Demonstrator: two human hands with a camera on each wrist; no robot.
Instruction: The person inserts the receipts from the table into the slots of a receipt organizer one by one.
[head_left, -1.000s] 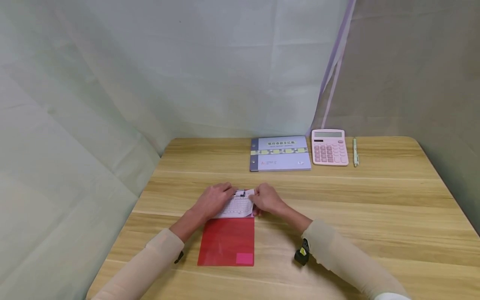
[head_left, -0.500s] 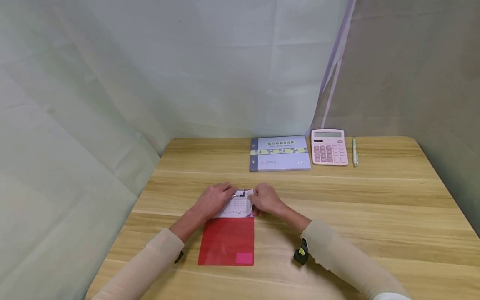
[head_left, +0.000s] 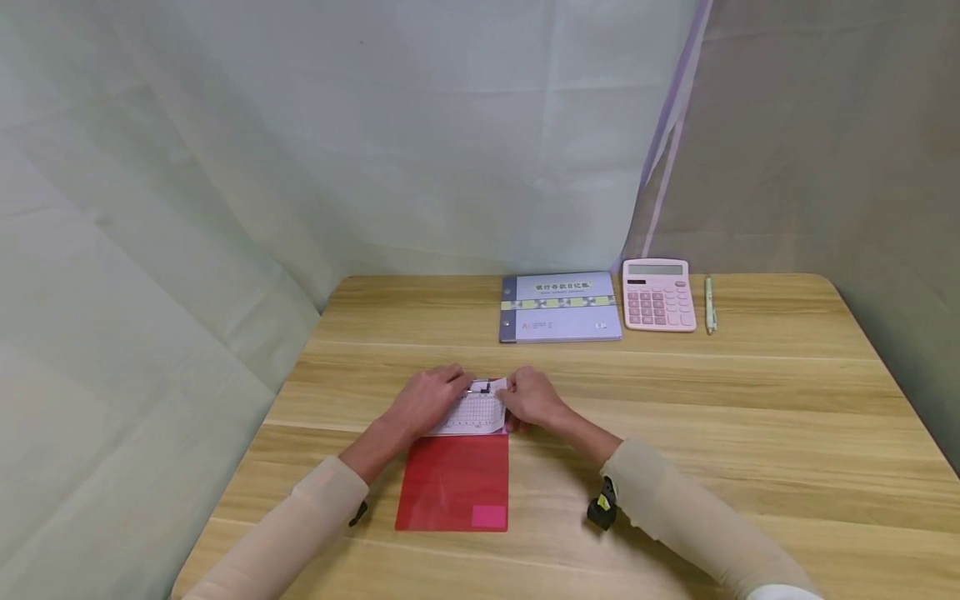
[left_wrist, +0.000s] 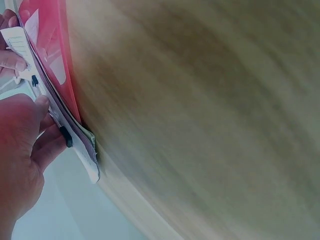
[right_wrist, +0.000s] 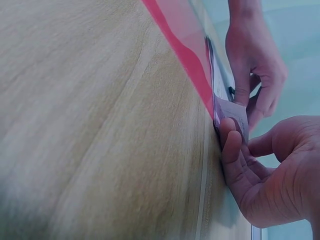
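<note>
A red folder [head_left: 453, 483] lies on the wooden table with printed grid sheets [head_left: 472, 413] across its far part. Along the far edge of the sheets runs a thin metal clip [head_left: 478, 387], whose black end pieces show in the left wrist view. My left hand [head_left: 429, 402] holds this clip between thumb and fingers, over the sheets' left part. At the right corner of the sheets, my right hand [head_left: 534, 397] pinches the papers, thumb on top and fingers beneath. Several stacked layers of paper [left_wrist: 85, 152] show edge-on in the left wrist view.
Behind the hands, a light purple account book [head_left: 561, 308] lies on the table [head_left: 712, 450]. To its right are a pink calculator [head_left: 659, 294] and a pale green pen [head_left: 710, 305]. Grey cloth [head_left: 450, 133] hangs behind the table and on its left.
</note>
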